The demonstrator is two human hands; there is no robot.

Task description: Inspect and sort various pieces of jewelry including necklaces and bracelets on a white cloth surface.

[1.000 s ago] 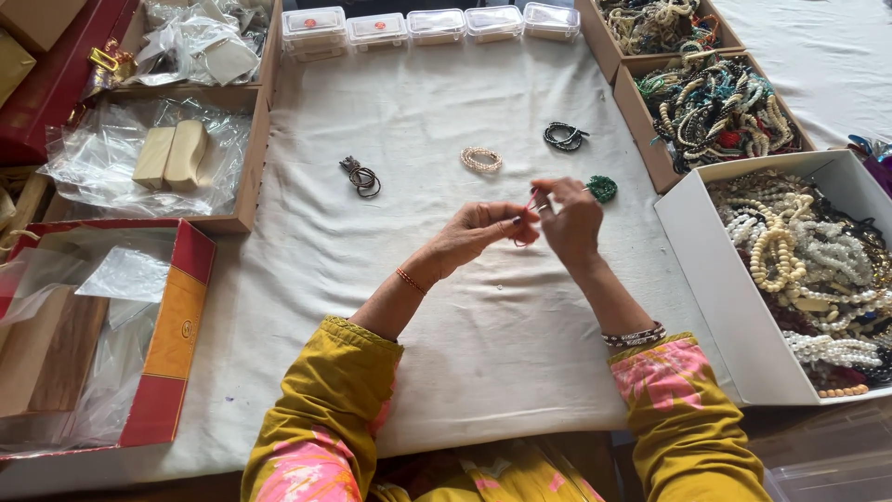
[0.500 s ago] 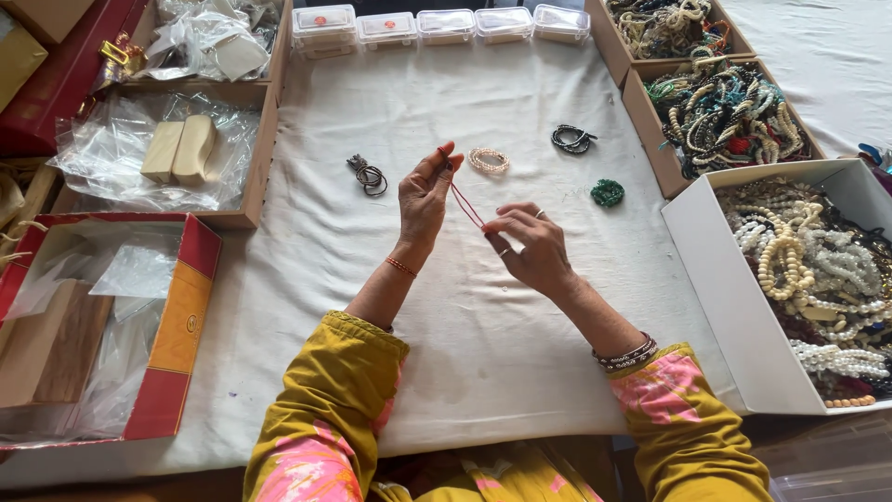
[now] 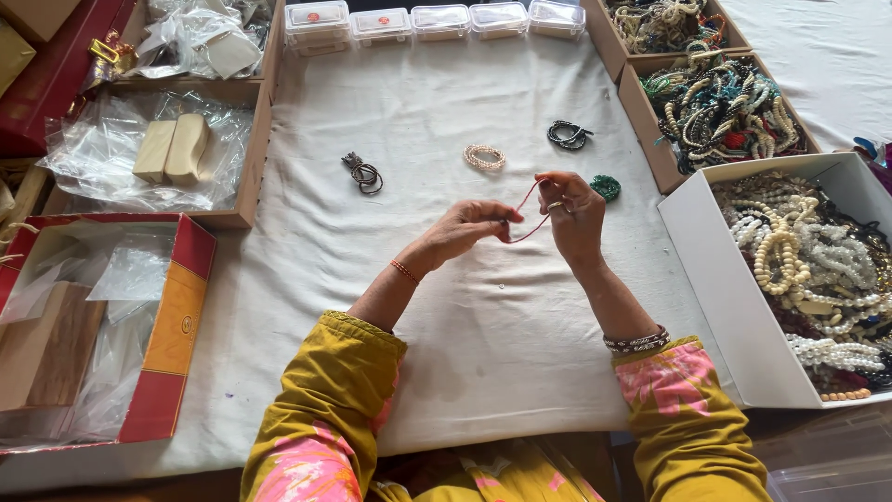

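Head view | left hand (image 3: 469, 228) has dropped and closed toward right hand (image 3: 571, 214) since half a second ago | both sets of fingers pinch thin red thread (image 3: 528, 212), now a slack loop above white cloth (image 3: 446, 307) | smooth green bead coil (image 3: 606, 187) at 2 o'clock; pale beaded ring (image 3: 484, 156) at 12

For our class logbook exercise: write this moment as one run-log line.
left hand: pinches red cord | right hand: holds cord's other end | below: white cloth | near right hand: green bead coil
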